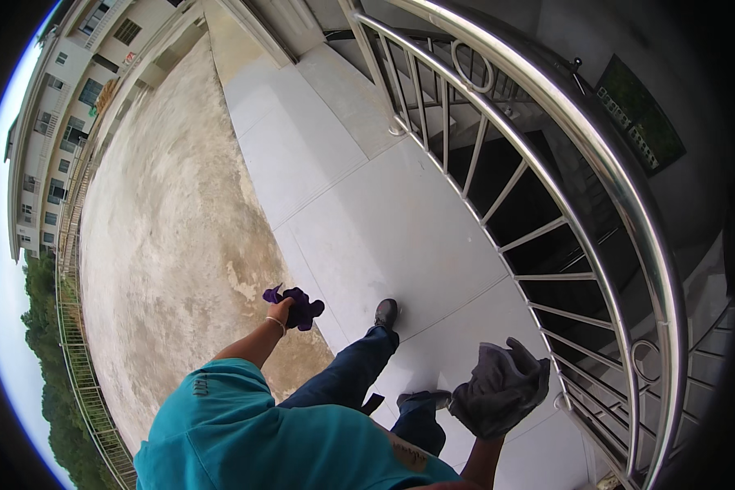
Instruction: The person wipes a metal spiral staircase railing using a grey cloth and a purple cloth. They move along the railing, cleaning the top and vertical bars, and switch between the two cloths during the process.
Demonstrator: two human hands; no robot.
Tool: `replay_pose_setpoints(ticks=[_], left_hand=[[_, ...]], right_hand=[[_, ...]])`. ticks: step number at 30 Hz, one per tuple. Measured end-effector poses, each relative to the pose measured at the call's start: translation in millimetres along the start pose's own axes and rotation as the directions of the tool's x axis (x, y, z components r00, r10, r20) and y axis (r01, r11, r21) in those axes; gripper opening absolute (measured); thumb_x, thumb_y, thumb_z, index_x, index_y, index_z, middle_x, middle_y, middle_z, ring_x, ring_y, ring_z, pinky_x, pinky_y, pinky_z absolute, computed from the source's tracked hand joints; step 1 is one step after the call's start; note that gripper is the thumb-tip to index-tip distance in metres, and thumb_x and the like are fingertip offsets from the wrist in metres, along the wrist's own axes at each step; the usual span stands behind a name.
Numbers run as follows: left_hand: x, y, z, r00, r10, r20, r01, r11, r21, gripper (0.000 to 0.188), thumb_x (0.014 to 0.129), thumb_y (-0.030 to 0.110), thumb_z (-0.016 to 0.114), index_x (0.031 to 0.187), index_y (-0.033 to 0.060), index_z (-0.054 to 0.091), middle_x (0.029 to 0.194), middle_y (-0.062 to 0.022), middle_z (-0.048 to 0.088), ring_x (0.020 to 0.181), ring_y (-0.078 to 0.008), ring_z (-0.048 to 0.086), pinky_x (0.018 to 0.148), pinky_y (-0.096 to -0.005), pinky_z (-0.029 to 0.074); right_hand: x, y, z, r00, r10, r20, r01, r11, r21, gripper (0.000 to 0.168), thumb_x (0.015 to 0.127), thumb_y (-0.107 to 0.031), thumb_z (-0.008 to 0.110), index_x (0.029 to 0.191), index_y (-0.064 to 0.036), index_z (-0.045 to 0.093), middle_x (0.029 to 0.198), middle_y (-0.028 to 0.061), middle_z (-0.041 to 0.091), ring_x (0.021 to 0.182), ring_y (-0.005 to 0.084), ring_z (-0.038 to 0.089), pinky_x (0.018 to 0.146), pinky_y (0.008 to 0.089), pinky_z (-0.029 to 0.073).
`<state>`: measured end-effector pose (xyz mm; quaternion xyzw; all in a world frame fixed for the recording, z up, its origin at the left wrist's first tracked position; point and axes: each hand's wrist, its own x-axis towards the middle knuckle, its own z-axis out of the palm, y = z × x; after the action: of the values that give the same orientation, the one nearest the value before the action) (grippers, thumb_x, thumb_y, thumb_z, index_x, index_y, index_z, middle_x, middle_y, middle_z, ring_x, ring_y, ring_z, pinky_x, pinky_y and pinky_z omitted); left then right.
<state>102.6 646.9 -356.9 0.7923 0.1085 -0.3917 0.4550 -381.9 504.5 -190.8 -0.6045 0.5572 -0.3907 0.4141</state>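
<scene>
In my left hand is a crumpled dark purple cloth, bunched in the fingers and hanging clear of the ground. A pale band circles that wrist. A grey cloth covers my right hand, which shows only as a wrist and forearm below it; the fingers are hidden. The right hand holds this cloth near the lower bars of the stainless steel railing. Below, my legs in dark blue trousers are in a stride, one dark shoe ahead of the other.
Pale floor tiles run ahead beside the railing, which fences a dark stairwell. Stained concrete borders the tiles on the left. A wall picture hangs beyond the railing. Far left stand a metal fence and a multi-storey building.
</scene>
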Motion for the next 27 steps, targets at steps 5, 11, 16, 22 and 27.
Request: replay_pose_setpoints(ticks=[5,11,16,22,27], left_hand=[[28,-8,-38,0.994,-0.072,-0.078,0.066,0.995,-0.077,0.038,0.067,0.021,0.065,0.093,-0.0059,0.057,0.081,-0.0126,0.061,0.067,-0.0247,0.063,0.058,-0.0349,0.053],[15,80,10,0.983,-0.031,0.18,0.071,0.973,-0.22,0.031,0.068,0.022,0.064,0.088,-0.0009,0.056,0.076,-0.0082,0.059,0.062,-0.0195,0.06,0.054,-0.031,0.051],[28,145,8,0.981,0.09,0.17,-0.031,0.947,-0.32,0.02,0.066,0.017,0.065,0.08,0.0055,0.056,0.069,-0.0018,0.056,0.056,-0.0153,0.055,0.052,-0.0274,0.048],[72,195,-15,0.946,0.169,0.278,-0.055,0.925,-0.376,0.027,0.072,0.016,0.063,0.094,0.002,0.055,0.085,-0.007,0.06,0.075,-0.0197,0.061,0.067,-0.0303,0.053],[87,229,11,0.928,0.197,0.317,-0.086,0.94,-0.331,0.032,0.078,0.028,0.057,0.097,0.0023,0.058,0.089,-0.0059,0.062,0.076,-0.0179,0.062,0.066,-0.0284,0.051]], right_hand=[[-4,21,-6,0.784,0.337,0.521,-0.591,0.151,0.792,0.071,0.082,-0.038,0.059,0.137,-0.005,0.027,0.136,0.0136,0.036,0.123,0.0272,0.037,0.102,0.0426,0.03],[92,-87,8,0.856,0.184,0.483,-0.47,0.668,0.578,0.085,0.073,-0.038,0.071,0.135,-0.001,0.026,0.131,0.0114,0.041,0.118,0.0247,0.041,0.1,0.0382,0.032],[146,-124,37,0.782,0.462,0.417,-0.622,0.552,0.555,0.05,0.09,-0.036,0.049,0.128,-0.004,0.039,0.114,0.0088,0.055,0.1,0.0215,0.055,0.084,0.0326,0.044],[183,-154,76,0.995,0.084,0.046,-0.095,0.919,0.383,0.041,0.086,-0.016,0.058,0.123,-0.004,0.045,0.114,0.0032,0.052,0.105,0.0116,0.046,0.093,0.0294,0.035],[223,-165,102,0.945,0.201,0.257,-0.313,0.335,0.889,0.038,0.086,-0.021,0.058,0.12,-0.009,0.047,0.112,0.0107,0.054,0.102,0.0181,0.051,0.09,0.0348,0.04]])
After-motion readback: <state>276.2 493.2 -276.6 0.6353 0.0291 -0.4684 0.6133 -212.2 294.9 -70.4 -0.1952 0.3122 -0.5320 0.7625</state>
